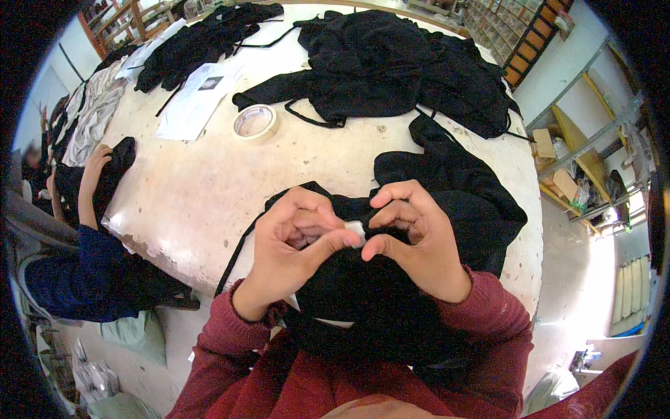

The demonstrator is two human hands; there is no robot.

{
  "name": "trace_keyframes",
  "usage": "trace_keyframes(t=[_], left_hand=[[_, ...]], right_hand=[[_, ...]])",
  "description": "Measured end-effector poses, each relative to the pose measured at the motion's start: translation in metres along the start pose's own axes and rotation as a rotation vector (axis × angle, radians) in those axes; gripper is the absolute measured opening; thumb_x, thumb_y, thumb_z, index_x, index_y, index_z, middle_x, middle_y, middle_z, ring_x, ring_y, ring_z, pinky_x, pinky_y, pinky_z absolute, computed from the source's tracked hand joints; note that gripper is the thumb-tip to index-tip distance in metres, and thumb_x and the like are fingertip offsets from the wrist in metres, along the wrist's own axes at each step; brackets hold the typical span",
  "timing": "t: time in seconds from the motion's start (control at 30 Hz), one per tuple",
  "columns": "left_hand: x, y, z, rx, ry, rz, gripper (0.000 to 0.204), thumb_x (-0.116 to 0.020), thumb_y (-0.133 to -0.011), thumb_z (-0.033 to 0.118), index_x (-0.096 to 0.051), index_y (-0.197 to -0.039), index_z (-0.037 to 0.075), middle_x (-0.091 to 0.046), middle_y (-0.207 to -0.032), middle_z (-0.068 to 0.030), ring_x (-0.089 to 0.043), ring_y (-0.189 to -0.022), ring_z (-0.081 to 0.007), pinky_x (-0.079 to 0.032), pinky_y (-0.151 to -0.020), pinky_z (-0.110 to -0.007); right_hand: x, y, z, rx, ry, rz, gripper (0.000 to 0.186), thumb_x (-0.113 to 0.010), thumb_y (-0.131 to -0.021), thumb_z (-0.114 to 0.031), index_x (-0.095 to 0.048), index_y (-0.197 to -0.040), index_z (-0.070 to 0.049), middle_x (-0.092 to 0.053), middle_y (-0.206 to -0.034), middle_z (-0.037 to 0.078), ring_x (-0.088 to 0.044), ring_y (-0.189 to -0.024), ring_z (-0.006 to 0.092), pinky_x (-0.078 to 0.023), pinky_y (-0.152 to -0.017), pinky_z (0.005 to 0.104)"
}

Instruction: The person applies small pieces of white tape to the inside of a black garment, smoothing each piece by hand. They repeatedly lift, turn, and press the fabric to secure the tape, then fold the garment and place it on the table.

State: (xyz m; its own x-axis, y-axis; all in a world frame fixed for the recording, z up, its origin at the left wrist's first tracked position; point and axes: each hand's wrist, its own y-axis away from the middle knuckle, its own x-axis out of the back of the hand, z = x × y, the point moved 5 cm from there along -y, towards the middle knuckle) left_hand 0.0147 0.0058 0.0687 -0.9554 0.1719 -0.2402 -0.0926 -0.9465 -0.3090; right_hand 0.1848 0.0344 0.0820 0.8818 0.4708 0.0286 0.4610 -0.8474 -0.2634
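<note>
Between the thumb and forefinger of my left hand (296, 237) is a small white piece (356, 230), perhaps a label; its kind is too small to tell. Close beside it, my right hand (419, 241) is curled, with black cloth showing between its thumb and bent fingers. Both hands are over a black garment (467, 202) that spreads across the near table edge and down onto my lap. A thin black strap lies along its left side. Part of the cloth is hidden behind my hands.
More black garments lie heaped on the pale table (181, 202), at the back (384, 63) and far left (209, 42). A tape roll (255, 123) and a printed paper sheet (195, 105) lie between. A co-worker (84, 258) handles black cloth at left. Shelves (593, 146) stand right.
</note>
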Motion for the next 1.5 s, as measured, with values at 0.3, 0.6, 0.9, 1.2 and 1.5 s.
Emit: trace_keyframes(t=[0.3, 0.6, 0.9, 1.2, 1.5], left_hand=[[0.007, 0.0, 0.022, -0.418, -0.651, 0.195, 0.018, -0.07, -0.081, -0.009, -0.07, -0.097, 0.001, -0.067, -0.091, -0.0105, -0.063, -0.081, -0.0181, -0.049, -0.073, -0.026], [0.012, 0.006, 0.027, -0.678, -0.823, 0.303, 0.028, -0.068, -0.074, -0.016, -0.072, -0.094, 0.003, -0.065, -0.09, -0.0096, -0.066, -0.074, -0.0201, -0.053, -0.062, -0.026], [0.027, 0.036, 0.039, -1.174, -0.783, 0.274, 0.017, -0.077, -0.071, -0.001, -0.073, -0.086, 0.007, -0.064, -0.092, -0.0061, -0.066, -0.076, -0.0226, -0.051, -0.061, -0.03], [0.023, 0.038, 0.037, -1.141, -0.945, 0.19, 0.018, -0.076, -0.071, 0.001, -0.075, -0.088, 0.007, -0.067, -0.094, -0.0057, -0.068, -0.08, -0.0229, -0.051, -0.063, -0.031], [0.018, 0.036, 0.036, -1.22, -1.006, 0.265, 0.014, -0.077, -0.073, 0.003, -0.069, -0.085, 0.007, -0.066, -0.085, -0.0073, -0.067, -0.075, -0.0265, -0.054, -0.064, -0.034]], right_hand=[[0.005, -0.003, -0.028, 0.386, 0.767, 0.049, 0.023, -0.075, -0.077, -0.001, -0.071, -0.1, -0.007, -0.069, -0.093, 0.008, -0.065, -0.083, 0.0235, -0.05, -0.076, 0.0326], [0.021, 0.034, -0.045, 0.502, 1.287, 0.095, 0.041, -0.066, -0.074, 0.003, -0.066, -0.114, -0.006, -0.065, -0.105, 0.008, -0.062, -0.087, 0.0258, -0.048, -0.079, 0.0361], [0.042, 0.126, -0.065, 0.9, 1.262, 0.166, 0.039, -0.07, -0.069, 0.011, -0.061, -0.105, 0.0, -0.061, -0.111, 0.021, -0.062, -0.089, 0.0329, -0.052, -0.069, 0.0423], [0.054, 0.133, -0.047, 0.928, 1.148, 0.225, 0.04, -0.073, -0.066, 0.011, -0.061, -0.102, -0.002, -0.061, -0.111, 0.02, -0.062, -0.088, 0.0318, -0.051, -0.072, 0.0432], [0.052, 0.136, -0.052, 0.975, 1.199, 0.267, 0.032, -0.075, -0.063, 0.009, -0.065, -0.089, -0.007, -0.065, -0.104, 0.015, -0.065, -0.084, 0.0262, -0.052, -0.068, 0.0357]])
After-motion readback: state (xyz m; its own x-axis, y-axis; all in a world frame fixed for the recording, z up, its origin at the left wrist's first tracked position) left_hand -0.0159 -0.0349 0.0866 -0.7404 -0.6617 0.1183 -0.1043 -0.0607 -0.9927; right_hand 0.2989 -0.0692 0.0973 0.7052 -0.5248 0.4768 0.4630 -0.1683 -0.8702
